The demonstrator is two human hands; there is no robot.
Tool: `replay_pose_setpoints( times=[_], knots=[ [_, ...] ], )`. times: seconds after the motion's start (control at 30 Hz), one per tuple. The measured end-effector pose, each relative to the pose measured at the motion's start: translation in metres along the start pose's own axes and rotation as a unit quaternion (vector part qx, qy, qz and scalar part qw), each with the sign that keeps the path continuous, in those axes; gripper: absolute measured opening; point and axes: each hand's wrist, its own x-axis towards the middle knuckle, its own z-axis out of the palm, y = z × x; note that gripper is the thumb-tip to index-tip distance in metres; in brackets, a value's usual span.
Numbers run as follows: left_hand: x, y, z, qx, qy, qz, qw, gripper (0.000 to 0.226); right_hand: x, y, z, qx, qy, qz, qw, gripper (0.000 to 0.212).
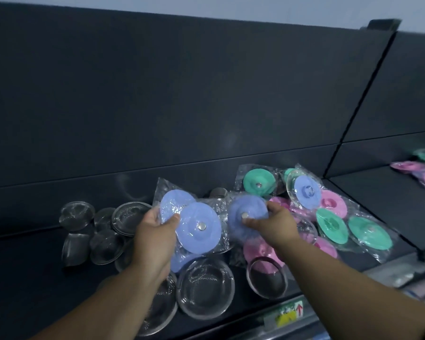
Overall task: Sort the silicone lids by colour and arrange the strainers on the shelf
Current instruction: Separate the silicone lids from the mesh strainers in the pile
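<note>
Left hand [155, 231] grips a blue stack [196, 227] of bagged lids, thumb on top and fingers curled beneath, probably so that one colour gathers in one hold. Right hand [272, 224] pinches a single blue lid [245, 212] by its edge, just beside the stack at three o'clock of it. This lid is blurred, and I judge it is meant to join the rest. Both are raised over the shelf [378, 192], a dark board below a tall back panel [182, 94].

Large strainers [206, 285] lie at six o'clock of the hands, near the front lip, open sides up. Green lids [368, 231] and pink lids [333, 201] lie mixed at three o'clock, overlapping in their bags. Another blue lid [307, 190] rests on top of them at two o'clock, so the sorting looks only begun. Small strainers [76, 214] sit heaped at nine o'clock, some tipped over and not yet arranged. A price label [290, 312] is at five o'clock on the shelf's edge.
</note>
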Motion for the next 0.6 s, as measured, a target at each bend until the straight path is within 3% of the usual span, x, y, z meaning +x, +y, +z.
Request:
replay_pose_setpoints(
  times=[0.13, 0.33, 0.5, 0.6],
  knots=[
    [-0.018, 0.012, 0.034, -0.009, -0.032, 0.005, 0.999, 0.017, -0.003, 0.007, -0.038, 0.086, 0.041, -0.022, 0.995, 0.06],
    [-0.078, 0.009, 0.128, -0.001, -0.123, 0.027, 0.992, 0.024, -0.032, 0.057, -0.152, 0.139, 0.138, -0.04, 0.98, 0.037],
    [-0.158, -0.025, 0.228, 0.026, -0.212, 0.018, 0.977, 0.015, -0.074, 0.131, -0.269, 0.183, 0.186, -0.026, 0.965, 0.049],
    [-0.214, -0.049, 0.293, 0.042, -0.265, 0.013, 0.963, 0.012, -0.098, 0.178, -0.337, 0.175, 0.214, -0.01, 0.961, 0.072]
  ],
)
